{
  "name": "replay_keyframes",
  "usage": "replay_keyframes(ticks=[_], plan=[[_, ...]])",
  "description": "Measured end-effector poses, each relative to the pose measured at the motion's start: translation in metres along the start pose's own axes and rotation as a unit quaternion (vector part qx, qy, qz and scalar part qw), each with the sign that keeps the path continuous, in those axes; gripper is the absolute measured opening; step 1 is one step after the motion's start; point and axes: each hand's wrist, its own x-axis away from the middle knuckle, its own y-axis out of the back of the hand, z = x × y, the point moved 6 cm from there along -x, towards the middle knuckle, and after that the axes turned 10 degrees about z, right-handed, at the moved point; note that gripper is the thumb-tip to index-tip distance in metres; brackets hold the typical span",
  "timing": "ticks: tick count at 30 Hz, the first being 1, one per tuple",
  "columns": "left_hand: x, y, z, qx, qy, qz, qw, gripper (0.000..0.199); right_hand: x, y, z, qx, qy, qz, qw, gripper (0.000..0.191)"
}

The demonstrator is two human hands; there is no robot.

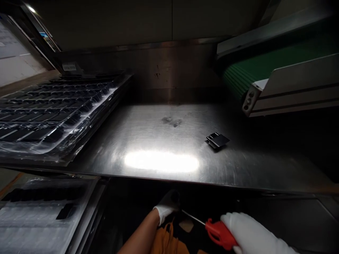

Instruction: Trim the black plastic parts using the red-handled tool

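My right hand [246, 229], in a white glove and sleeve, is closed round a red air blow gun [221, 233]. Its thin metal nozzle [193, 217] points left toward my left hand [168, 205]. That hand, also white-gloved, is below the table's front edge, its fingers curled in shadow around something dark that I cannot make out. On the steel table [148, 134], right of the middle, rests a small pair or stack of flat black pieces [218, 139], apart from both hands.
Stacked clear plastic trays [53, 113] with rows of black pieces cover the table's left side. Lower left, another tray stack [39, 215] holds a few black pieces. A green conveyor belt [275, 60] with metal side rails juts in at the upper right.
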Motion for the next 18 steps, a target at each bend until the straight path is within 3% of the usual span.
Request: replay_keyframes(ticks=[6,12,18], plan=[[-0.013,0.005,0.012,0.016,-0.011,0.000,1.000,0.048,-0.003,0.003,0.003,0.005,-0.039,0.054,0.998,0.032],[-0.017,0.003,0.022,0.021,0.007,0.015,1.000,0.041,-0.001,0.013,0.006,-0.062,-0.026,0.014,0.998,0.025],[-0.021,0.002,0.019,0.111,0.003,0.013,0.994,0.033,-0.007,0.005,0.003,-0.044,-0.027,0.010,0.999,0.029]])
